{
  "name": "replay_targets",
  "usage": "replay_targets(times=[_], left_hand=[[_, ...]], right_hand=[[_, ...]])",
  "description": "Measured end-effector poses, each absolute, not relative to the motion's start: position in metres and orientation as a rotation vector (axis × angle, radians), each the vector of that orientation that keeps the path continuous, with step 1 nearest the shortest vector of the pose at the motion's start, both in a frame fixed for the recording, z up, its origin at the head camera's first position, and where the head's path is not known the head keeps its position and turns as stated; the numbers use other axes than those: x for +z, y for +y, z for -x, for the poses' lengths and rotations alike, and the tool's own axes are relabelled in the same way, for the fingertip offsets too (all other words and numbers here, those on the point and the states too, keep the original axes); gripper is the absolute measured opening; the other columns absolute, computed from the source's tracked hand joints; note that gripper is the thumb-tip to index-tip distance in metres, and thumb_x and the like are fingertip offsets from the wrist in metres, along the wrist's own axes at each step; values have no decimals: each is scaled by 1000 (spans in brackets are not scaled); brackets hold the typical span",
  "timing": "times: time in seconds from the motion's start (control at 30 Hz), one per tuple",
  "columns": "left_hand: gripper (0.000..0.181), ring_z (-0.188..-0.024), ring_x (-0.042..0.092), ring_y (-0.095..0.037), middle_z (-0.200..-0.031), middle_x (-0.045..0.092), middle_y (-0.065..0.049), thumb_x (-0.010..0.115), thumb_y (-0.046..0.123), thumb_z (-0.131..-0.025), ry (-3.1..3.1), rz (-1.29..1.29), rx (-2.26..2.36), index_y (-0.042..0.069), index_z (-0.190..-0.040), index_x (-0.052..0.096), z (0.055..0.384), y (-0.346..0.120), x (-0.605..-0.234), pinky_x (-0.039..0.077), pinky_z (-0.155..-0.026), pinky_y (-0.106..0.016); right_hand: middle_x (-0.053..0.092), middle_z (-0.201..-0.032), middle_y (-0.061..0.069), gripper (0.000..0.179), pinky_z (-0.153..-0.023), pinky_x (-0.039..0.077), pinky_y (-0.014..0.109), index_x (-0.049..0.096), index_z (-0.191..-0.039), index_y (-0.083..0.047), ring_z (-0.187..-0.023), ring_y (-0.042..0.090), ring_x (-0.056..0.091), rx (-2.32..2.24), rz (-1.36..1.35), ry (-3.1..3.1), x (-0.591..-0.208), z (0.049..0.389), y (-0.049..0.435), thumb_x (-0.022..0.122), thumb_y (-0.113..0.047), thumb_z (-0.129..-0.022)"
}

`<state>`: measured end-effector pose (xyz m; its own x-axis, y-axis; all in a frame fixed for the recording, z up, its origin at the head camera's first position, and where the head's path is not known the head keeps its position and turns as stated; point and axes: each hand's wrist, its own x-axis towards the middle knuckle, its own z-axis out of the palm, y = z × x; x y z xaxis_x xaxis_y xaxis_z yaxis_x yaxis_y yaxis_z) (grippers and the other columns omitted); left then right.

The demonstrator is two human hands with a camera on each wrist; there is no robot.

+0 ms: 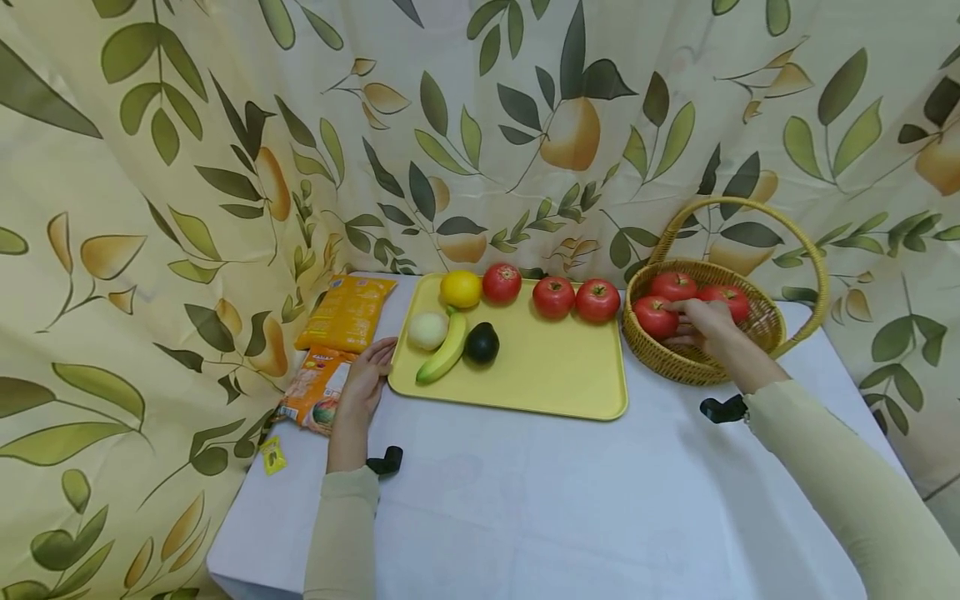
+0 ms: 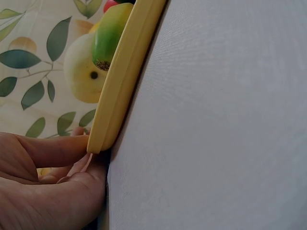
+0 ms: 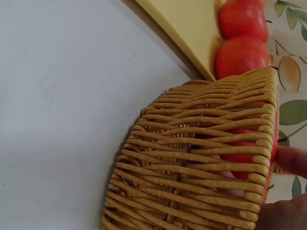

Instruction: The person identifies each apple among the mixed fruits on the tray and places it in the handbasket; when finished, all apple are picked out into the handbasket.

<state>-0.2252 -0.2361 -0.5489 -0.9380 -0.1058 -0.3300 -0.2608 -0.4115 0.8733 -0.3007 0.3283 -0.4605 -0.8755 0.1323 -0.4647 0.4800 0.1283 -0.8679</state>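
Observation:
My left hand point(image 1: 365, 377) is at the left edge of a yellow tray point(image 1: 555, 379), its thumb and fingers pinching the rim in the left wrist view. Inside a wicker basket point(image 1: 675, 367) at the right, my right hand point(image 1: 702, 323) grips a red tomato point(image 1: 654, 317). Two more tomatoes, one behind point(image 1: 674, 285) and one to the right point(image 1: 726, 297), lie in the basket. Through the weave, the right wrist view partly shows the gripped tomato point(image 3: 237, 153); some fingers are hidden by the basket wall.
On the tray lie a banana point(image 1: 444, 348), dark avocado point(image 1: 482, 342), pale round fruit point(image 1: 428, 331), lemon point(image 1: 461, 288) and several red fruits point(image 1: 553, 297). Orange packets point(image 1: 347, 312) and a small yellow sachet point(image 1: 273, 455) sit left. The basket's handle point(image 1: 817, 258) arches up; patterned curtain point(image 1: 480, 192) hangs behind.

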Motion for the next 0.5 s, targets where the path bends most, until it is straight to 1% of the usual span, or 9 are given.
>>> replay_targets(times=[0.1,0.17,0.27,0.4,0.43,0.5], left_hand=[[61,-153,35,-29,-163,36,-24,34,-24,-98,1652,517,2512,-5,-156,39,226,-236,-548,31,-125,-36],[61,-152,36,-29,-163,37,-23,35,-24,-98,1650,520,2517,-5,-156,40,226,-236,-548,31,-124,-36],[61,-152,36,-29,-162,37,-23,35,-23,-98,1658,518,2514,-4,-156,40,227,-237,-549,32,-124,-36],[61,-152,36,-29,-163,37,-23,35,-23,-98,1667,509,2497,-4,-156,39,227,-238,-552,32,-124,-36],[61,-152,36,-30,-163,37,-23,35,-23,-98,1668,507,2493,-5,-156,39,227,-238,-552,33,-124,-36],[60,-152,36,-30,-162,37,-24,35,-23,-98,1670,505,2496,-5,-156,39,227,-238,-552,33,-124,-36]], right_hand=[[42,-134,17,86,-100,55,49,4,-161,7,-85,14,70,-1824,-617,2147,-462,304,327,60,-23,-104],[42,-133,16,84,-100,55,48,6,-160,8,-85,13,70,-1832,-624,2157,-463,304,325,60,-24,-104],[44,-134,19,81,-103,52,47,10,-160,10,-86,13,71,-1838,-609,2156,-465,306,325,58,-25,-105],[42,-135,22,77,-103,52,47,12,-160,10,-87,14,70,-1818,-566,2121,-468,306,329,52,-29,-108],[43,-133,21,74,-102,53,47,15,-160,10,-88,14,70,-1804,-557,2119,-469,306,330,51,-31,-109],[47,-128,19,64,-99,56,46,27,-154,7,-87,14,70,-1780,-556,2127,-469,306,332,50,-34,-109]])
